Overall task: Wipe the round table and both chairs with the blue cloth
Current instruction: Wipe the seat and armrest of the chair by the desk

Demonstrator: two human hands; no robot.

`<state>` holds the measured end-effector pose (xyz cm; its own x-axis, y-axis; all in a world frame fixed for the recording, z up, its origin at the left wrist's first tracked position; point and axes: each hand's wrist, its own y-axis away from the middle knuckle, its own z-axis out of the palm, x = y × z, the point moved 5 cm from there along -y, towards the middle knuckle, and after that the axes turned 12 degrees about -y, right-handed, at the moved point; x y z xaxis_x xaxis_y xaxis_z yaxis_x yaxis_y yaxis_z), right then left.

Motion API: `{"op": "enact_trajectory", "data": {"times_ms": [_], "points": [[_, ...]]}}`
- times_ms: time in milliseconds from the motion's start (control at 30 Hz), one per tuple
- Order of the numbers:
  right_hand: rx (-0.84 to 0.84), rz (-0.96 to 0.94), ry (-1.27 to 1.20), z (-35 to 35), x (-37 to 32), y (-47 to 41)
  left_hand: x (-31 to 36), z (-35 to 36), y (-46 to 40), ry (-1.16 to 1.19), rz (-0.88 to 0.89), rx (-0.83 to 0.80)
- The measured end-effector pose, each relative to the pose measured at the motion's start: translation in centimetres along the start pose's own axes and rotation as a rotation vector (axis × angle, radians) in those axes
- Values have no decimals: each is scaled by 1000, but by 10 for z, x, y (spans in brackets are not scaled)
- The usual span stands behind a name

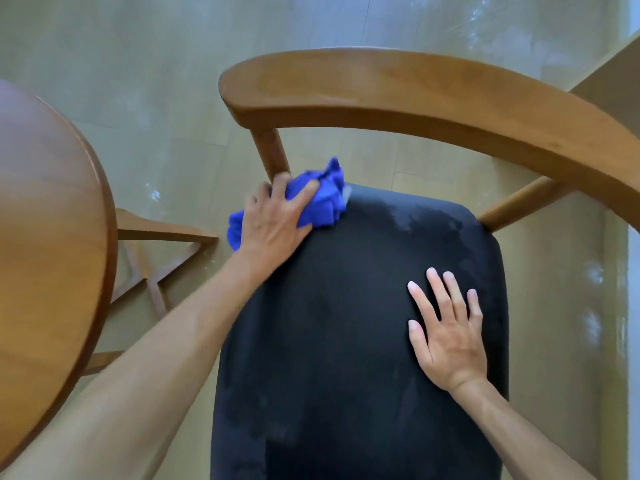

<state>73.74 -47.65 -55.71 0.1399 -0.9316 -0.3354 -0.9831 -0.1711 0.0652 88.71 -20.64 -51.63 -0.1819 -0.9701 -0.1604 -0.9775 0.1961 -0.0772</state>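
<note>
Brown wood fills my left side: the round table (52, 209) curves in there, its base legs (162, 244) showing on the pale floor (138, 81) beneath. Next comes my left hand (273, 220), fingers curled over the bunched blue cloth (322, 199), pressing it onto the far left corner of the black seat cushion (346, 341), right at the foot of the wooden post (272, 154) that holds up the chair's curved backrest rail (433, 98). A damp-looking sheen marks the cushion's far edge. Further right, my right hand (446, 337) lies flat on the cushion, fingers straight and spread, holding nothing.
</note>
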Motion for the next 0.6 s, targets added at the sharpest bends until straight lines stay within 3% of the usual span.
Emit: {"op": "enact_trajectory", "data": {"times_ms": [133, 267, 367, 467, 600], "points": [[24, -11, -5, 1, 2, -1, -3, 0, -12, 51, -4, -3], [16, -8, -1, 2, 1, 0, 1, -14, 101, 192, 121, 16], [4, 4, -5, 0, 1, 1, 24, -32, 238, 272, 373, -125], [-5, 2, 4, 1, 0, 0, 29, -32, 332, 186, 551, -294], [7, 2, 5, 1, -1, 0, 24, -35, 300, 203, 785, -166]]}}
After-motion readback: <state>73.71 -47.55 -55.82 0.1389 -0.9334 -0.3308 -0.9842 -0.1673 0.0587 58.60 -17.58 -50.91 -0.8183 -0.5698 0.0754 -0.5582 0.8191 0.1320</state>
